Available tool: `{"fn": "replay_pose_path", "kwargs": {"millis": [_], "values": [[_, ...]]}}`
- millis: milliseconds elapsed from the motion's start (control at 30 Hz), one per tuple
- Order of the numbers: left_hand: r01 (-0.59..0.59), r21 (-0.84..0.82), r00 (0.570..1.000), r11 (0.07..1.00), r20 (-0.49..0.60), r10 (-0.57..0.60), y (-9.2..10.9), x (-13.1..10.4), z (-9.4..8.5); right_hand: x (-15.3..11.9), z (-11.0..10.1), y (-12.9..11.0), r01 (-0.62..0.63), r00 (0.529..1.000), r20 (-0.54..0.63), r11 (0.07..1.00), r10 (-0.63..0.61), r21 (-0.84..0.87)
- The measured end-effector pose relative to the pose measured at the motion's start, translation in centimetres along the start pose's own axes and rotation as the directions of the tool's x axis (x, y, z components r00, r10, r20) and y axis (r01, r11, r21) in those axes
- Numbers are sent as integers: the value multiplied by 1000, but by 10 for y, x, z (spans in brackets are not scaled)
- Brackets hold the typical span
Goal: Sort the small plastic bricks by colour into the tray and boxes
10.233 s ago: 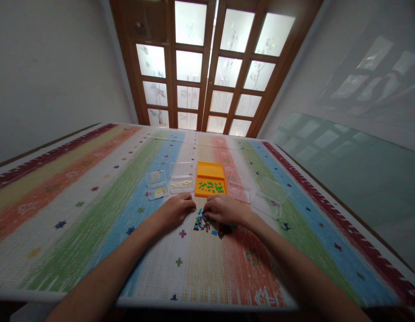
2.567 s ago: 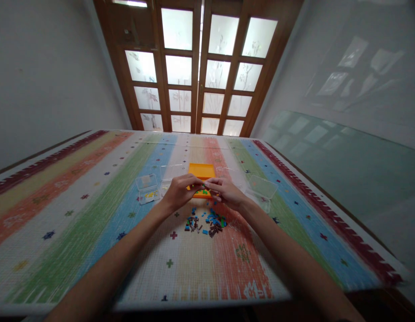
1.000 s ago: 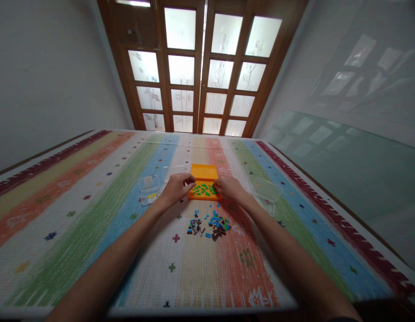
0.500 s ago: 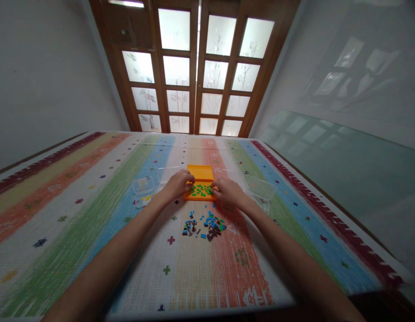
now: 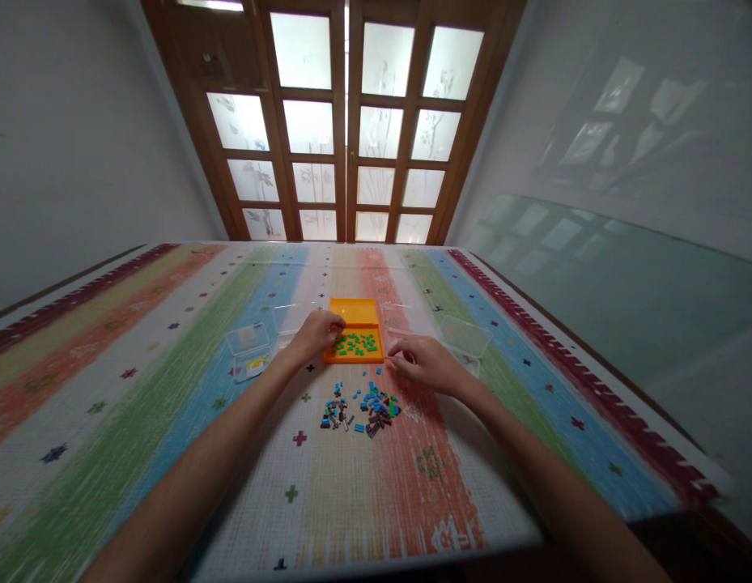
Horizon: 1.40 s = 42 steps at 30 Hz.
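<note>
An orange case point(image 5: 354, 362) stands with its lid up, and several small green toy bricks point(image 5: 359, 344) lie in its tray. My left hand point(image 5: 320, 334) is at the case's left side, fingers curled together over the edge; what they hold, if anything, is hidden. Just off the front right corner is my right hand point(image 5: 422, 360), its fingers loosely bent and apart, with nothing visible in them. In front of the case lies a loose pile of blue, brown and a few green bricks point(image 5: 379, 409); a smaller group of blue and dark bricks point(image 5: 336, 413) is beside it.
A clear plastic box point(image 5: 249, 352) holding yellow pieces sits open on the left. Another clear box point(image 5: 466, 338) stands open behind my right hand. A striped cloth point(image 5: 278, 518) covers the table, with wooden glazed doors point(image 5: 345, 162) beyond.
My right hand has drawn back out of the case toward me and to the right. My left hand stays at the left edge. The view has shifted slightly.
</note>
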<state>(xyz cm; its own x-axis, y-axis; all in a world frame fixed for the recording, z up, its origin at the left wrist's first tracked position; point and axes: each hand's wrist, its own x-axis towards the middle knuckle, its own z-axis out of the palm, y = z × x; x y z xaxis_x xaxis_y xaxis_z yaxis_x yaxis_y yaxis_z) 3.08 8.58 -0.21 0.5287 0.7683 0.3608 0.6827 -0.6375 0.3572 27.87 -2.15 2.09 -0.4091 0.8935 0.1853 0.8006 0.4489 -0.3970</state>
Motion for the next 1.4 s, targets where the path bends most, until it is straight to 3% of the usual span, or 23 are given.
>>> {"fn": "replay_pose_path", "kwargs": {"millis": [167, 433, 733, 1267, 1400], "values": [[-14, 47, 999, 999, 47, 12, 0, 5, 2, -7, 1, 3, 6, 999, 42, 997, -9, 76], [-34, 95, 993, 995, 112, 23, -2, 12, 13, -16, 3, 1, 110, 956, 249, 978, -153, 180], [-12, 116, 991, 993, 137, -4, 0, 16, 11, -17, 8, -4, 168, 932, 308, 980, -194, 109], [-24, 93, 983, 995, 182, 6, 2, 14, -1, -15, 7, -3, 123, 944, 312, 992, -110, -22], [-38, 84, 987, 996, 160, 24, 0, 6, -7, -6, 3, -2, 88, 977, 196, 996, -88, 8]]}}
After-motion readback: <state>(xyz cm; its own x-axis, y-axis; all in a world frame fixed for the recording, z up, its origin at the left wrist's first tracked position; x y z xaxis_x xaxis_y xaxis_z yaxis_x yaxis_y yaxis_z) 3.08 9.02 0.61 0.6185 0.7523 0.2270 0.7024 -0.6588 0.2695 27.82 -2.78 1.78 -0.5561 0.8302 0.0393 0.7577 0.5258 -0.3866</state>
